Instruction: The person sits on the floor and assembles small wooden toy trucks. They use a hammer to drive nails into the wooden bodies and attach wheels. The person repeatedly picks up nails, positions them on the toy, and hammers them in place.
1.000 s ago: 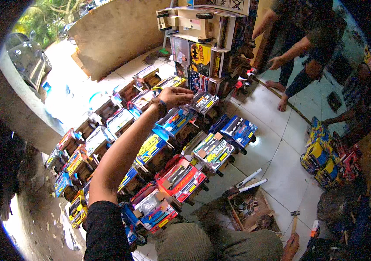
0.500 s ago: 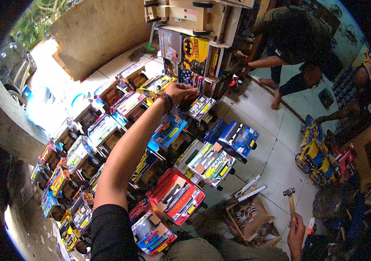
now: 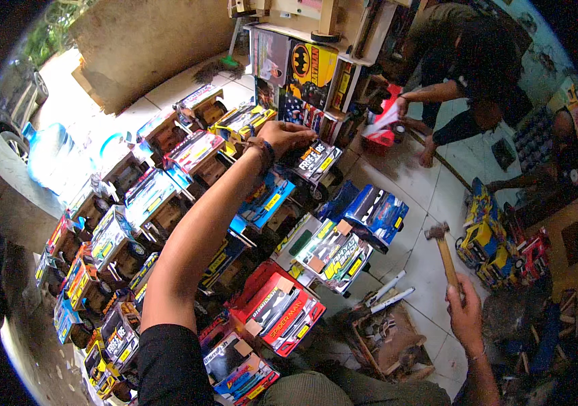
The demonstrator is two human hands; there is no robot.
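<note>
My left arm reaches far forward over rows of toy trucks. My left hand is at the rear of a black toy truck, fingers bent and pressed together at its top. Whatever sits between the fingertips is hidden. On the right, my right hand grips the wooden handle of a hammer, its metal head pointing up and away from the trucks. Closest to my knees stand a red toy truck, a white and green one and a blue one.
A wooden box of small parts lies on the tiled floor before my knees, white tubes at its edge. Ahead stands a large wooden toy truck. A co-worker bends over a red toy. More toys are piled right.
My right hand has risen forward with the hammer. My left hand stays at the black truck. The co-worker's red toy now shows more fully, with a pale sheet or cloth against it.
</note>
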